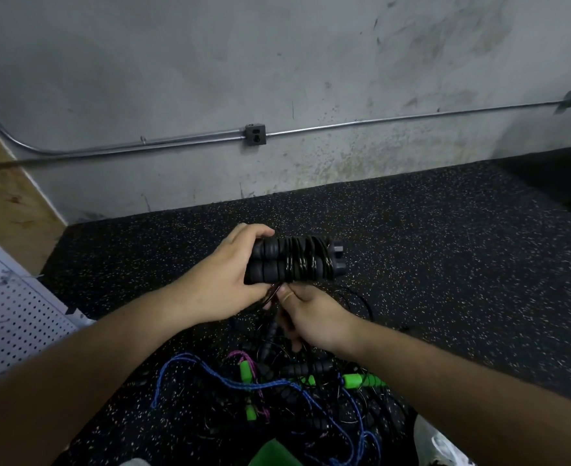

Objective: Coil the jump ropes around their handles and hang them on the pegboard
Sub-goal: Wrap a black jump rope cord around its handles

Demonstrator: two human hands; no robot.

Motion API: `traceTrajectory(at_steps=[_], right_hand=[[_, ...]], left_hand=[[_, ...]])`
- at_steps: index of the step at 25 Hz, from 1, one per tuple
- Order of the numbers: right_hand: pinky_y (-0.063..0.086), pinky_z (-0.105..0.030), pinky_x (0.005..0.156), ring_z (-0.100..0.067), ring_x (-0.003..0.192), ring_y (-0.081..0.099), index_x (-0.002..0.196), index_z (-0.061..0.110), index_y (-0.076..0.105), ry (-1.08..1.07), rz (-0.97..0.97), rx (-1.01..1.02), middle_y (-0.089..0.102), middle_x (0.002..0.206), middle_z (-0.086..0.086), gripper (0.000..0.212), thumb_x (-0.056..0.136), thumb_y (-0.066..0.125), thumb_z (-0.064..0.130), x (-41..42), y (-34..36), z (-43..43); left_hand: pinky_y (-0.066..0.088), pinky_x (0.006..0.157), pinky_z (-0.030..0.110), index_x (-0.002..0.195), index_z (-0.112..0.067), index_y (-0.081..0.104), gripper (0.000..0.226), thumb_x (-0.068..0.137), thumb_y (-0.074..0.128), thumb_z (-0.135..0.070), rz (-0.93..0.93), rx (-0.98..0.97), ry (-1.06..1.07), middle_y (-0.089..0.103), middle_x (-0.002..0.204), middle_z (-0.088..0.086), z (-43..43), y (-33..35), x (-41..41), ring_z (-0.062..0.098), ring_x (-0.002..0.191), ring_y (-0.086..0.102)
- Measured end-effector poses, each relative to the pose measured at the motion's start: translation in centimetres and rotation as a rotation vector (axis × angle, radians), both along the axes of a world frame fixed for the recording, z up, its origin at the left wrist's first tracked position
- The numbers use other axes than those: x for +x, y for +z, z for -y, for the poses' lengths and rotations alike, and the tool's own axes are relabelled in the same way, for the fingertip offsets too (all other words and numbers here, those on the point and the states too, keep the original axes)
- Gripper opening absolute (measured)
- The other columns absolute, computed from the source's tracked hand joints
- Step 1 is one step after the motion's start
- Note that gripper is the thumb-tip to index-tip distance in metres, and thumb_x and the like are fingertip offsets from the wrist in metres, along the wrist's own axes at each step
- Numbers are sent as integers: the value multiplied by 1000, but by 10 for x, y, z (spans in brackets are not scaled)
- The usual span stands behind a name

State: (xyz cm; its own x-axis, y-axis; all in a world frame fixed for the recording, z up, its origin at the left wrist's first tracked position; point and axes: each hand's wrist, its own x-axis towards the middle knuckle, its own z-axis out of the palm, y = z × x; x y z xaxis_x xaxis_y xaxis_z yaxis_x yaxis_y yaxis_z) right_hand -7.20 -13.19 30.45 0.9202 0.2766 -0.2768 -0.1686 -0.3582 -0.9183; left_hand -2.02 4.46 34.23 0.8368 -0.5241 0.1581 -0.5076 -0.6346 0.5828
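My left hand (225,280) grips the left end of two black ribbed jump-rope handles (297,262), held side by side and level above the floor. Thin black cord (306,260) is wound in several turns around their middle. Just below the handles, my right hand (311,317) pinches the loose part of the black cord between thumb and fingers. On the floor beneath lies a tangled pile of other ropes (287,391): a blue braided one (210,375), a pink one, black ones and green handles (358,381). The white pegboard (11,317) leans at the far left.
A grey concrete wall with a metal conduit (176,141) and an outlet box (255,134) rises behind the black speckled rubber floor (445,264). A wooden panel (5,196) stands at the left. Something green (270,454) and a white shoe (442,445) sit at the bottom edge.
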Motion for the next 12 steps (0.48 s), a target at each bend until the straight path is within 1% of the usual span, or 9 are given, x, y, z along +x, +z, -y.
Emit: traceTrajectory(at_steps=[3, 5, 7, 8, 9, 11, 12], right_hand=[[38, -18, 40, -7, 38, 39, 101, 10, 57, -26, -12, 23, 42, 61, -3, 38, 111, 27, 31, -1, 6, -1], [41, -20, 41, -9, 41, 41, 101, 11, 56, 17, -67, -24, 43, 63, -2, 36, 110, 29, 33, -4, 6, -2], [48, -30, 48, -14, 50, 47, 94, 17, 51, 125, -93, -156, 47, 69, -3, 29, 109, 35, 35, -12, 5, -9], [49, -36, 54, -18, 56, 51, 91, 17, 49, 190, -44, -260, 50, 73, -6, 26, 109, 37, 33, -18, 5, -14], [46, -39, 59, -23, 65, 55, 91, 15, 48, 253, 64, -376, 53, 79, -9, 24, 108, 38, 28, -23, 7, -18], [35, -34, 64, -30, 83, 57, 94, 11, 49, 375, 314, -580, 58, 95, -16, 17, 106, 39, 19, -34, 22, -22], [32, -30, 65, -29, 84, 55, 94, 10, 49, 405, 404, -650, 59, 99, -16, 16, 105, 41, 18, -37, 35, -20]], left_hand=[[40, 110, 30, 143, -23, 36, 71, 84, 75, -19, 11, 29, 14, 38, 130, -12, 0, -6, 2, 6, 124, 44], [40, 108, 27, 142, -23, 37, 68, 85, 75, -22, 17, 30, 47, 39, 129, -10, 2, -8, 2, 7, 122, 45], [39, 103, 25, 142, -23, 38, 66, 86, 75, -24, 38, 34, 113, 40, 125, -8, 0, -6, 7, 8, 116, 47], [39, 103, 26, 143, -22, 38, 66, 87, 74, -23, 52, 55, 144, 40, 123, -7, -2, -6, 12, 10, 115, 47], [40, 104, 29, 145, -21, 37, 67, 88, 72, -22, 63, 99, 161, 39, 122, -5, -5, -7, 16, 12, 116, 45], [39, 110, 34, 149, -17, 33, 71, 89, 70, -17, 62, 216, 151, 36, 123, -3, -9, -10, 22, 14, 120, 40], [38, 112, 35, 150, -15, 31, 72, 89, 69, -14, 57, 260, 132, 34, 123, -3, -10, -13, 23, 14, 122, 37]])
